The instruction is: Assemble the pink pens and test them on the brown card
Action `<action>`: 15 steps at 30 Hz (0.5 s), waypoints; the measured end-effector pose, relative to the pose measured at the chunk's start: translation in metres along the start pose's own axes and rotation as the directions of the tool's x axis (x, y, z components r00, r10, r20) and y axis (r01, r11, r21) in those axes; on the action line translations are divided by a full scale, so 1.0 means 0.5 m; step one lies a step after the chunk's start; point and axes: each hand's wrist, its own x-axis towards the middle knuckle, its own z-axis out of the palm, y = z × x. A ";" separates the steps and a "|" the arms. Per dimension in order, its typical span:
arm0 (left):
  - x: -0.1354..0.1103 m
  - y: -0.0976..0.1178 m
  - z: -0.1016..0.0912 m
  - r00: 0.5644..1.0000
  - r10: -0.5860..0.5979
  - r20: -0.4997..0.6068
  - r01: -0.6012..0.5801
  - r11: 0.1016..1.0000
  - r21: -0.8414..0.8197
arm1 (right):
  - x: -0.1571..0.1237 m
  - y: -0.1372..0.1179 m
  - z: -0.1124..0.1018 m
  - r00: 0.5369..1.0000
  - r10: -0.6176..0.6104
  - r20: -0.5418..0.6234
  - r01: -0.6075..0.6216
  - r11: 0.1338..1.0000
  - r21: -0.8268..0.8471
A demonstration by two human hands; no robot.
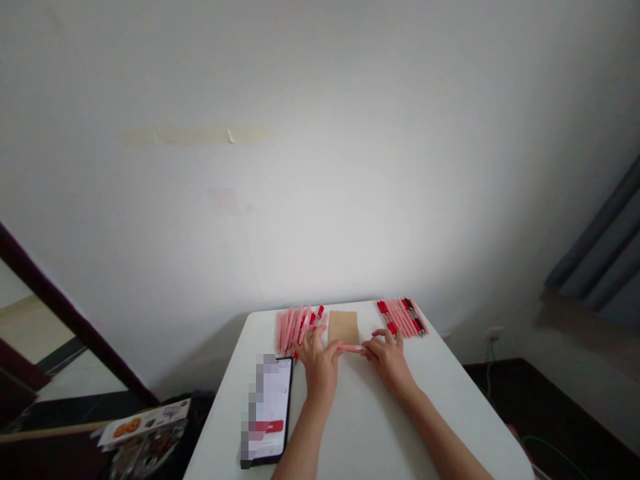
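Note:
A pink pen lies crosswise between my two hands, just at the near edge of a brown paper card. My left hand pinches the pen's left end between thumb and finger, its other fingers spread toward a loose pile of pink and red pens. At the pen's right end, my right hand grips with thumb and fingertips. Right of the card, another group of pink, red and black pens lies side by side in a slanted row.
A phone with a lit, partly blurred screen lies at the left of the white table. The wall rises behind the table's far edge. A dark bag or bin with a printed box stands at lower left.

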 end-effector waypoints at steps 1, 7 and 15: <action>0.000 0.001 0.000 1.000 0.004 0.004 -0.004 1.000 0.009 | 0.000 0.000 -0.001 1.000 0.002 -0.002 -0.002 1.000 0.004; -0.001 0.008 0.002 0.999 0.025 0.031 -0.026 0.998 0.053 | -0.001 -0.001 -0.005 0.998 -0.007 -0.062 0.008 1.000 0.013; 0.003 0.016 -0.002 0.997 0.017 0.070 -0.020 0.999 0.042 | 0.001 -0.009 -0.011 0.991 -0.005 -0.133 0.006 1.000 0.008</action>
